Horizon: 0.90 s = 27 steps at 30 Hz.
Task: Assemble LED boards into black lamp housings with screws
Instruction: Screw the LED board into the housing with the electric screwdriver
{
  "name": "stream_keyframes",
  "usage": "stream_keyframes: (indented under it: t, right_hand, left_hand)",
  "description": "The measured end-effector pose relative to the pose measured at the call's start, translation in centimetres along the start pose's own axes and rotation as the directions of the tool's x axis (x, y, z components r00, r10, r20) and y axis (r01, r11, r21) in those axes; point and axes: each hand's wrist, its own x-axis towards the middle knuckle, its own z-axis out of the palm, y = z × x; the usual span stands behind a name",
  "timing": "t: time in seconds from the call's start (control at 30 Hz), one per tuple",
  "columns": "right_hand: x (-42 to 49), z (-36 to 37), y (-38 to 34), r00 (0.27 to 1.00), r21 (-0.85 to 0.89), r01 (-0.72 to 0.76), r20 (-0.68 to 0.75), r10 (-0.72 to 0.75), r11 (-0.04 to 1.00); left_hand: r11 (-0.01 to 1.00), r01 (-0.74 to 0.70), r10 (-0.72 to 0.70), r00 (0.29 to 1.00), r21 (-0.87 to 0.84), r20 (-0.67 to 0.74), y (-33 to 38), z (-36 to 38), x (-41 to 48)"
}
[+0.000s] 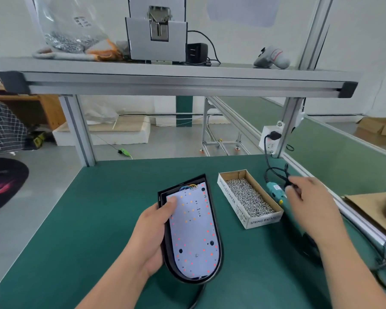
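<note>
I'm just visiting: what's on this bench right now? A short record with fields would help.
Surface: green bench mat
Left hand: grips the black lamp housing at its left edge, thumb on the LED board
LED board: white, seated inside the housing
Right hand: blurred, at the teal electric screwdriver; grip unclear
Screws: cardboard box of screws, right of the housing
</note>
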Motion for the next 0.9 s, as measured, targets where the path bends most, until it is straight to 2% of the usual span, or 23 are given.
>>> stream_keyframes:
  t: [0.03,0.07,0.13,0.17,0.23,0.37,0.43,0.6,0.77,0.9]
  right_hand:
    - [-0.6,-0.1,-1.6,0.996,0.202,0.028,-0.085,-0.011,0.979]
    - [-1.3,0.1,-3.3,0.995,0.389,0.057,-0.098,-0.021,0.919]
    - [-2.9,1.4,-6.7,0.985,0.599,0.103,0.052,-0.167,0.794]
    - [-3.8,2.4,-8.1,0.948,0.632,0.106,0.168,-0.270,0.768]
    - [-5.3,4.1,-10.1,0.822,0.648,0.090,0.380,-0.424,0.756]
    - [-5.9,5.0,-10.0,0.645,0.689,-0.135,0.606,-0.464,0.712]
    - [-5.9,5.2,-9.6,0.614,0.713,-0.241,0.637,-0.466,0.658]
    - [-5.5,6.4,-9.2,0.634,0.804,-0.418,0.591,-0.498,0.422]
    - [-5.5,7.1,-9.4,0.704,0.809,-0.410,0.574,-0.418,0.421]
    - [-5.2,7.1,-9.7,0.746,0.826,-0.475,0.561,-0.359,0.304]
  left_hand:
    - [1.000,0.001,0.000,1.000,-0.011,0.019,-0.1,0.1,0.0]
    - [1.000,-0.003,0.004,0.999,-0.021,0.037,-0.2,0.2,0.0]
    - [0.999,-0.014,0.016,0.998,-0.033,0.067,-0.5,0.5,0.0]
    - [0.999,-0.020,0.023,0.997,-0.039,0.069,-0.6,0.6,-0.1]
    - [0.998,-0.031,0.036,0.997,-0.061,0.073,-0.7,0.8,-0.3]
    - [0.991,-0.047,0.061,0.991,-0.123,0.116,-0.8,0.9,-0.3]
    - [0.990,-0.050,0.066,0.991,-0.133,0.114,-0.8,1.1,-0.4]
    - [0.987,-0.082,0.092,0.994,-0.139,0.064,-1.0,1.1,-0.3]
    - [0.983,-0.085,0.098,0.992,-0.163,0.077,-1.0,1.1,-0.3]
    - [0.983,-0.058,0.073,0.994,-0.176,0.080,-0.9,0.8,-0.1]
